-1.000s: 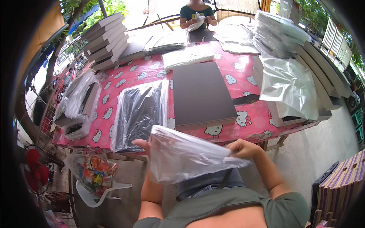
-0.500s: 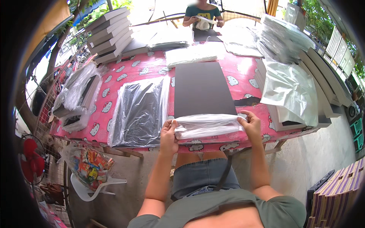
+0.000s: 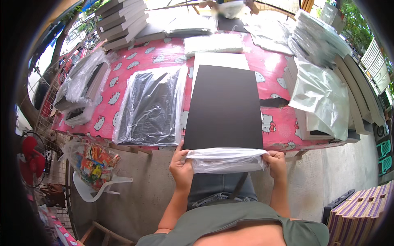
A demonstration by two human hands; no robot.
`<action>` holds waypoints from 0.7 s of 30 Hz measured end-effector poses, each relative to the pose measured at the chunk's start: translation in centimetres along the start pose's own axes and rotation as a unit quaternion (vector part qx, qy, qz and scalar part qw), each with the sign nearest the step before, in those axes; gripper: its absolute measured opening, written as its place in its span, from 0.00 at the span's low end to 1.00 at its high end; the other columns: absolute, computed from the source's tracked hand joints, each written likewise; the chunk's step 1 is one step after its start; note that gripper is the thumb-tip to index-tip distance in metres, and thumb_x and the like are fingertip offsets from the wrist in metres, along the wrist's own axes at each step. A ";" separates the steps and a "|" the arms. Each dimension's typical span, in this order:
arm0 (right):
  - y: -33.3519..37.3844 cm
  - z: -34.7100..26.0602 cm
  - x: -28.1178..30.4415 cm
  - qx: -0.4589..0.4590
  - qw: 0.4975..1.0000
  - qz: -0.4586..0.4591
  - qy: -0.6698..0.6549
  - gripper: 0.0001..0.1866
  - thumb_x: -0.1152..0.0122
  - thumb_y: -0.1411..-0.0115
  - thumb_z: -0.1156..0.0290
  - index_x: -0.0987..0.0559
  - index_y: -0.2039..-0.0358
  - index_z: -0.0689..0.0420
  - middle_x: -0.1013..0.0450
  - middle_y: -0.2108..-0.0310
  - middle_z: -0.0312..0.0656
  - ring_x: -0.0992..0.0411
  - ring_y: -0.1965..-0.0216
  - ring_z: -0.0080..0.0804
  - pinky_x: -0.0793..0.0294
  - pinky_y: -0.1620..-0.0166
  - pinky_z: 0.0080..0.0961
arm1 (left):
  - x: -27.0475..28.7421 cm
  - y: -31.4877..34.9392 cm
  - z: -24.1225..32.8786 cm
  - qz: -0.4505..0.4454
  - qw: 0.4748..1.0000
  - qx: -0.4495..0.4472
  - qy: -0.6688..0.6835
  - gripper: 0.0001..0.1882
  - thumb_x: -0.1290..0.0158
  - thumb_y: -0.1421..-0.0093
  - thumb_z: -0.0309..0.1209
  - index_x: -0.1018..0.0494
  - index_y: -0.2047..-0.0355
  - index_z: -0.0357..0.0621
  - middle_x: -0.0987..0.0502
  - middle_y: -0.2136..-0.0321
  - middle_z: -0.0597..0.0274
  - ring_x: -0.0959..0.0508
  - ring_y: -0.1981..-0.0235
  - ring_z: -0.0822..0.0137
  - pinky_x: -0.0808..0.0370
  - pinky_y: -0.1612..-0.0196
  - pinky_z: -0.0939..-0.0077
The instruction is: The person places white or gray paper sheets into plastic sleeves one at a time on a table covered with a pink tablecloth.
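1. And the clear plastic bag (image 3: 225, 160) has come down toward the body! Half a second ago it lay across the stack's near end; now it's bunched just past the table's front edge.
2. The black sheet (image 3: 223, 110) has slid nearer too, baring a white sheet (image 3: 219, 59) behind it. Its near end meets the bag; how far inside, I can't tell.
3. Left hand (image 3: 181, 167): thumb and fingers pinching the bag's left corner, one finger reaching up beside the black sheet. Right hand (image 3: 276, 165): fingers pinching the right corner.
4. Underneath, a pink patterned tablecloth (image 3: 281, 123), with a plastic-wrapped black pack (image 3: 152, 108) lying left of the black sheet.
5. Around the table: grey concrete floor (image 3: 305, 186), red fan (image 3: 30, 160), white chair (image 3: 84, 188) bearing a bag of colourful packets (image 3: 96, 166).
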State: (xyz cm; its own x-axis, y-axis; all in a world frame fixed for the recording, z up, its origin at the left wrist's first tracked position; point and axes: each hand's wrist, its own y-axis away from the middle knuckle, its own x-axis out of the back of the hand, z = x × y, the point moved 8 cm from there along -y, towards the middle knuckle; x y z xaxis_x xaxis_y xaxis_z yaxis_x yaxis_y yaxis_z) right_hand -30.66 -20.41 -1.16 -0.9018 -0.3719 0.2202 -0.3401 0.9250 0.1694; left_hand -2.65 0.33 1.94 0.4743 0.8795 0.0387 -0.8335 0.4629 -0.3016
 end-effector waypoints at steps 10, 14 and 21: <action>-2.8 -2.4 -0.3 0.077 0.995 0.047 -0.051 0.11 0.48 0.52 0.86 0.25 0.66 0.64 0.27 0.74 0.36 0.30 0.72 0.20 0.31 0.66 0.15 | -0.5 -1.7 -0.2 0.043 0.986 0.119 0.112 0.05 0.49 0.51 0.14 0.26 0.72 0.31 0.38 0.47 0.47 0.25 0.70 0.76 0.29 0.75 0.86; -2.1 -2.7 -1.4 0.085 0.975 -0.008 -0.204 0.22 0.46 0.53 0.87 0.32 0.56 0.61 0.28 0.72 0.36 0.32 0.72 0.19 0.33 0.67 0.14 | 0.0 -2.4 -4.7 0.059 0.965 0.163 0.198 0.05 0.51 0.48 0.18 0.27 0.70 0.36 0.27 0.66 0.58 0.27 0.74 0.78 0.31 0.74 0.86; -2.9 -9.4 -1.7 0.358 0.928 -0.097 -0.036 0.09 0.43 0.51 0.84 0.24 0.68 0.60 0.28 0.72 0.36 0.33 0.73 0.20 0.33 0.69 0.16 | 0.8 -8.3 5.0 -0.122 0.979 -0.094 0.137 0.13 0.59 0.54 0.23 0.30 0.67 0.37 0.30 0.70 0.59 0.28 0.69 0.70 0.31 0.65 0.78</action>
State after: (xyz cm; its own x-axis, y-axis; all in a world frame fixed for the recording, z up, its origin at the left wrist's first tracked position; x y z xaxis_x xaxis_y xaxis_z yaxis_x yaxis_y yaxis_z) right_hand -25.62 -23.14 7.01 -0.8123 -0.5538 0.1830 -0.5639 0.6656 -0.4888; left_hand 3.21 -2.25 9.26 0.7321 0.6710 -0.1174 -0.6315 0.6039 -0.4864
